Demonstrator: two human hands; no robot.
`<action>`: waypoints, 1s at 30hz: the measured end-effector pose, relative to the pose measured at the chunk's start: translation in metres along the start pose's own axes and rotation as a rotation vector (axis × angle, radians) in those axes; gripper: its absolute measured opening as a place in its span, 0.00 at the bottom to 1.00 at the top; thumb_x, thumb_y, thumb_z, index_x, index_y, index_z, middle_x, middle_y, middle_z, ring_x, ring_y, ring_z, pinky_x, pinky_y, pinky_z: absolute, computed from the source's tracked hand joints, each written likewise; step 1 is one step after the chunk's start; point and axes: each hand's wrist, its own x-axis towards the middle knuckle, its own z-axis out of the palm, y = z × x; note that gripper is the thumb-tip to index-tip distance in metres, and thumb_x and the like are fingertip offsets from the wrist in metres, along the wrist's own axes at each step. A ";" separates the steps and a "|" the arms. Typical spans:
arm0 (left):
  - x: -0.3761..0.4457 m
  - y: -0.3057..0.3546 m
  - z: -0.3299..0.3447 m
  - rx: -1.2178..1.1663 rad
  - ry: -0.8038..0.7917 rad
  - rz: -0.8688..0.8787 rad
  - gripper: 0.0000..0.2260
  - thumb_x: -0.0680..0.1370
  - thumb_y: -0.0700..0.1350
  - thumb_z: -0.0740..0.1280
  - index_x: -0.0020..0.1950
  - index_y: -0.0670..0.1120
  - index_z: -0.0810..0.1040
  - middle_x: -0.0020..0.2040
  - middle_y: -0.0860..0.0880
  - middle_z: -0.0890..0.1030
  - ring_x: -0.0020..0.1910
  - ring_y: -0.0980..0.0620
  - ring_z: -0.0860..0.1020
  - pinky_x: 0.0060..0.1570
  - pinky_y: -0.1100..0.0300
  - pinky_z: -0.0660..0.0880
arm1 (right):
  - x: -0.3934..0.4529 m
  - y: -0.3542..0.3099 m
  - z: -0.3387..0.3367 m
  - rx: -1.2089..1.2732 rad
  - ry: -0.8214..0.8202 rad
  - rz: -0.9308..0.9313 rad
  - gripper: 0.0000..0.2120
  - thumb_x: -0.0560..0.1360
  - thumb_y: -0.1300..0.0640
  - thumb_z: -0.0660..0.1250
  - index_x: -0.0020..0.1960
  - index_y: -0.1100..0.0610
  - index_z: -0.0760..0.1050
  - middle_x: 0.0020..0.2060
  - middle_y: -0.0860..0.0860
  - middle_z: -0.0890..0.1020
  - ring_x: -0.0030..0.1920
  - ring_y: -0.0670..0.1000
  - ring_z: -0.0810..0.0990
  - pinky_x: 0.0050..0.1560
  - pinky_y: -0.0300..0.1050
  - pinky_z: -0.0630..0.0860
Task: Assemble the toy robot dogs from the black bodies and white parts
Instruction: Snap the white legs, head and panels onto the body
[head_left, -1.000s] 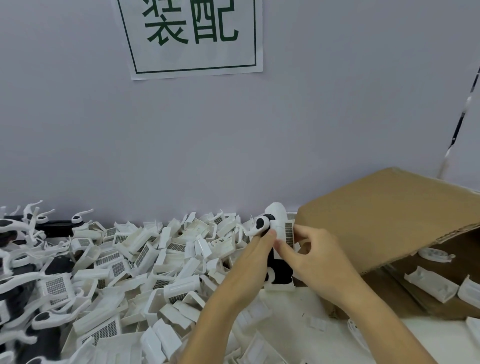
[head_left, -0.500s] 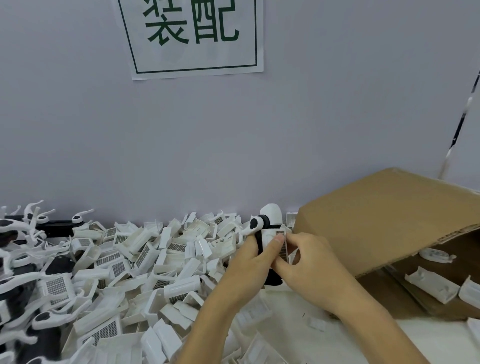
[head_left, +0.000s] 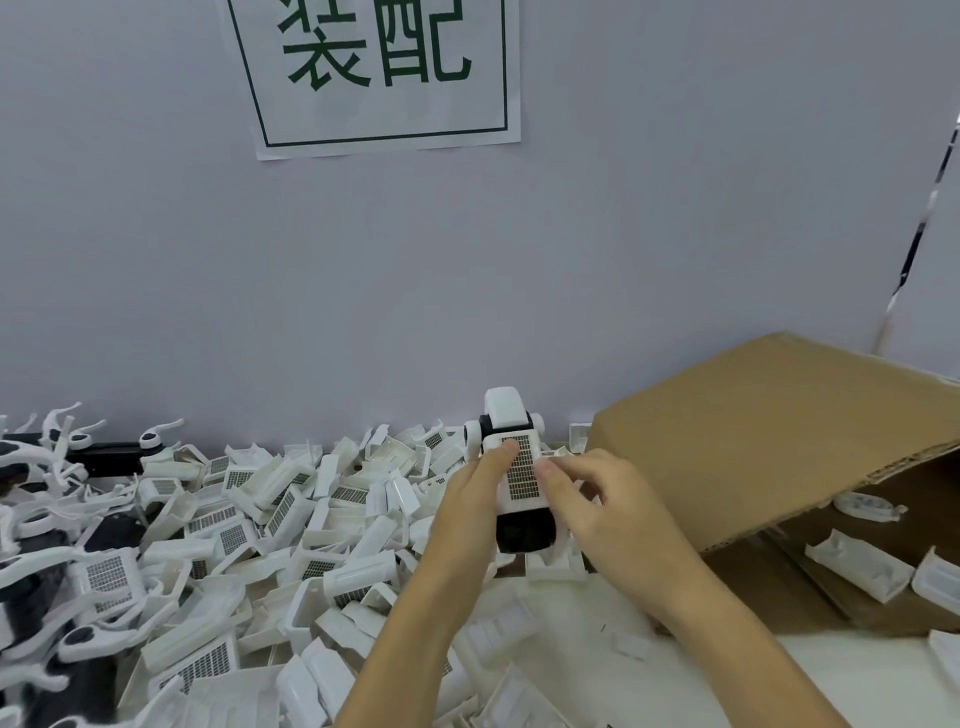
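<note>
A toy robot dog (head_left: 521, 512) with a black body and white head stands in front of me near the wall. On its back lies a white cover with a dark grid (head_left: 522, 474). My left hand (head_left: 470, 506) grips the dog's left side, its thumb on the cover. My right hand (head_left: 605, 506) holds the dog's right side, fingertips pinching the cover's edge. The dog's lower flanks are hidden behind both hands.
A heap of loose white grid covers (head_left: 249, 525) fills the table's left and middle. Black bodies with white legs (head_left: 47, 571) lie at the far left. An open cardboard box (head_left: 769, 436) with white parts (head_left: 865, 566) stands at the right. A paper sign (head_left: 384, 73) hangs on the wall.
The dog has turned in my hands, so that its back with the grid cover faces me squarely. Both hands shifted to either side of the cover.
</note>
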 end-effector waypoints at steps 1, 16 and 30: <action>-0.001 0.000 0.000 -0.003 -0.016 0.004 0.13 0.71 0.60 0.66 0.46 0.58 0.87 0.47 0.48 0.88 0.48 0.49 0.87 0.52 0.50 0.82 | 0.000 -0.002 -0.002 0.042 -0.020 0.032 0.19 0.82 0.47 0.62 0.42 0.56 0.85 0.35 0.40 0.82 0.40 0.39 0.78 0.41 0.30 0.71; -0.006 0.003 0.006 0.087 0.010 0.086 0.29 0.69 0.72 0.59 0.42 0.50 0.86 0.38 0.45 0.86 0.35 0.49 0.85 0.30 0.59 0.79 | -0.003 -0.009 0.025 0.721 0.077 0.320 0.13 0.78 0.47 0.66 0.47 0.50 0.87 0.46 0.54 0.88 0.46 0.52 0.88 0.38 0.43 0.82; -0.003 0.000 0.007 0.065 -0.086 0.022 0.21 0.74 0.69 0.63 0.51 0.56 0.87 0.49 0.48 0.88 0.49 0.48 0.86 0.49 0.49 0.83 | 0.001 -0.001 0.025 0.849 0.155 0.391 0.12 0.78 0.48 0.69 0.49 0.55 0.87 0.47 0.60 0.87 0.49 0.59 0.87 0.52 0.62 0.83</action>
